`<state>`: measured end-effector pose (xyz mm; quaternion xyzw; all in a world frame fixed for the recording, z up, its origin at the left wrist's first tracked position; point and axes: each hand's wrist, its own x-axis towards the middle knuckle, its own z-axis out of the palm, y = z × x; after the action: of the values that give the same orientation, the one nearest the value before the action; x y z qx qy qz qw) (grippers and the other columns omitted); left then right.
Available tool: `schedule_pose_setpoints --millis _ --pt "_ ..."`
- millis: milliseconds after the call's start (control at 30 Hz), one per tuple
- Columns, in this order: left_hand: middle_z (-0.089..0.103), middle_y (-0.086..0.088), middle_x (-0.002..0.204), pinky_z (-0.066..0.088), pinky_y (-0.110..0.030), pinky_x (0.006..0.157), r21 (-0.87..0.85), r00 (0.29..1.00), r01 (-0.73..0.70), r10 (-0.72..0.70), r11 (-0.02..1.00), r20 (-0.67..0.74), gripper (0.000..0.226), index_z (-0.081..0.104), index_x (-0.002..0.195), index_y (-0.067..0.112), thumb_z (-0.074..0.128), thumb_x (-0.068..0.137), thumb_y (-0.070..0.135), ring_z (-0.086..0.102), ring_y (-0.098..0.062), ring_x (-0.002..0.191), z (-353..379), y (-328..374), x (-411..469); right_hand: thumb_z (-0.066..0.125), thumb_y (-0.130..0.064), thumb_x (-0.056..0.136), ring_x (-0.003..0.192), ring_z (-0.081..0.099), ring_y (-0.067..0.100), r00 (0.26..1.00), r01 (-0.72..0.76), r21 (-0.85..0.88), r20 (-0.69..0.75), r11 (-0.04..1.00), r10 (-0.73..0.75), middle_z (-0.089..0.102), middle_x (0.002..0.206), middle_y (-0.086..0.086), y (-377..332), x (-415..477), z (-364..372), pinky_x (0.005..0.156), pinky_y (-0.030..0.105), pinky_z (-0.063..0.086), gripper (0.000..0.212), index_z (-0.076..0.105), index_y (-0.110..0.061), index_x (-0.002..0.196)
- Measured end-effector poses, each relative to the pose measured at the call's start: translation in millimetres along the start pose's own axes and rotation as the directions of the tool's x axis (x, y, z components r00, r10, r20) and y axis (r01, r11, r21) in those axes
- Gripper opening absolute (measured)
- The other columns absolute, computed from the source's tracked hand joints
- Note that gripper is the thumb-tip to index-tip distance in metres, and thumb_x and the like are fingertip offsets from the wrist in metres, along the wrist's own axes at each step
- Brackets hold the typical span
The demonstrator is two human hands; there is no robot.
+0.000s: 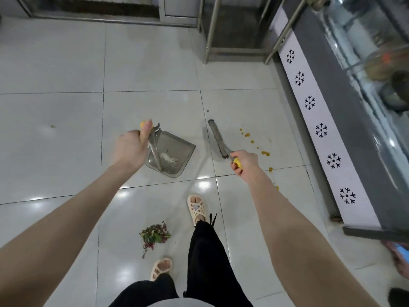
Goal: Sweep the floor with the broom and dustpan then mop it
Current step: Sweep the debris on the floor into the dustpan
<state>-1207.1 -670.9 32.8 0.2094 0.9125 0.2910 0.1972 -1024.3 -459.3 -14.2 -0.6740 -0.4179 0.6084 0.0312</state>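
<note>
My left hand point(130, 147) grips the yellow-tipped top of the dustpan's metal handle. The grey dustpan point(174, 149) stands on the white tile floor point(55, 140) with a little pale debris inside. My right hand point(242, 161) grips the yellow top of the broom handle. The grey broom head point(218, 138) sits on the floor right of the dustpan. Orange spots point(261, 149) dot the tiles to the right of the broom. A heap of green and purple leaf scraps point(155, 235) lies near my feet.
A steel table's legs point(210, 32) stand at the back. A dark counter point(345, 120) with a white snowflake strip runs along the right. A small speck point(52, 126) lies on the left tiles. My sandalled feet point(197, 209) are at the bottom centre.
</note>
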Motion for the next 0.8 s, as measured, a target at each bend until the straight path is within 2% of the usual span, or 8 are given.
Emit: schedule_pose_setpoints --millis 100,267,400,467,533,633,700,800 --pt "0.061 -0.024 0.082 0.032 -0.034 0.066 0.015 0.999 0.027 -0.027 1.0 -0.045 0.074 0.06 0.08 -0.006 0.018 0.099 0.053 0.051 -0.035 0.077 10.7 18.0 33.3 0.054 -0.001 0.084 0.037 0.045 0.013 1.0 0.014 -0.058 0.018 0.998 -0.013 0.047 0.063 0.009 -48.4 43.6 11.1 0.031 0.011 0.021 0.005 0.053 -0.005 0.088" --pt "0.06 -0.024 0.078 0.035 -0.036 0.065 0.062 0.994 0.082 -0.077 0.995 -0.082 0.078 0.057 0.075 -0.004 0.016 0.097 0.058 0.049 -0.036 0.072 26.0 50.7 103.6 0.057 -0.004 0.083 0.042 0.045 0.017 0.999 0.037 -0.197 0.033 0.98 -0.031 0.046 0.06 0.008 -125.5 116.7 31.7 0.032 0.01 0.021 0.017 0.049 -0.009 0.069" --pt "0.057 -0.023 0.073 0.038 -0.039 0.066 0.07 0.988 0.103 -0.094 0.992 -0.119 0.085 0.054 0.073 -0.003 0.011 0.09 0.068 0.048 -0.036 0.07 29.6 74.1 148.4 0.057 -0.006 0.082 0.041 0.048 0.018 0.996 0.09 -0.291 0.034 0.953 -0.083 0.048 0.063 0.008 -169.8 161.4 48.4 0.031 0.011 0.022 0.011 0.051 -0.008 0.073" --pt "0.057 -0.022 0.072 0.042 -0.044 0.07 0.085 0.989 0.085 -0.073 0.993 -0.132 0.092 0.055 0.075 -0.003 0.005 0.083 0.074 0.051 -0.038 0.072 32.2 82.5 162.5 0.057 -0.007 0.081 0.035 0.048 0.016 0.993 0.117 -0.349 0.031 0.93 -0.113 0.05 0.064 0.008 -186.7 179.3 56.1 0.031 0.01 0.023 0.005 0.054 -0.008 0.078" --pt "0.058 -0.023 0.074 0.043 -0.049 0.073 0.117 0.992 0.058 -0.043 0.991 -0.121 0.094 0.057 0.081 -0.004 0.003 0.081 0.073 0.052 -0.041 0.075 36.1 87.6 177.1 0.057 -0.006 0.082 0.025 0.046 0.013 0.99 0.138 -0.423 0.024 0.896 -0.141 0.053 0.069 0.009 -202.2 198.3 62.9 0.031 0.009 0.023 0.008 0.052 -0.008 0.075" --pt "0.058 -0.02 0.074 0.04 -0.043 0.072 0.1 0.985 0.114 -0.1 0.988 -0.138 0.098 0.055 0.076 -0.003 0.004 0.079 0.08 0.051 -0.038 0.075 38.2 89.8 195.2 0.055 -0.005 0.083 0.018 0.041 0.009 0.988 0.146 -0.518 0.028 0.843 -0.154 0.056 0.078 0.011 -220.8 223.6 74.2 0.03 0.008 0.024 0.009 0.052 -0.007 0.075" --pt "0.06 -0.021 0.074 0.04 -0.041 0.07 0.073 0.98 0.133 -0.12 0.988 -0.156 0.096 0.056 0.076 -0.003 0.003 0.074 0.078 0.052 -0.037 0.075 38.2 88.5 200.3 0.054 -0.005 0.084 0.02 0.043 0.011 0.99 0.139 -0.545 0.057 0.827 -0.13 0.055 0.076 0.011 -229.2 232.7 81.9 0.031 0.008 0.024 0.002 0.054 -0.006 0.086" --pt "0.06 -0.023 0.074 0.037 -0.037 0.066 0.073 0.98 0.125 -0.112 0.989 -0.166 0.091 0.055 0.075 -0.003 0.008 0.081 0.074 0.051 -0.037 0.075 38.7 86.1 202.1 0.052 -0.005 0.086 0.038 0.048 0.016 0.993 0.109 -0.565 0.099 0.818 -0.064 0.05 0.067 0.008 -230.6 237.6 90.1 0.032 0.009 0.024 0.003 0.053 -0.007 0.089"
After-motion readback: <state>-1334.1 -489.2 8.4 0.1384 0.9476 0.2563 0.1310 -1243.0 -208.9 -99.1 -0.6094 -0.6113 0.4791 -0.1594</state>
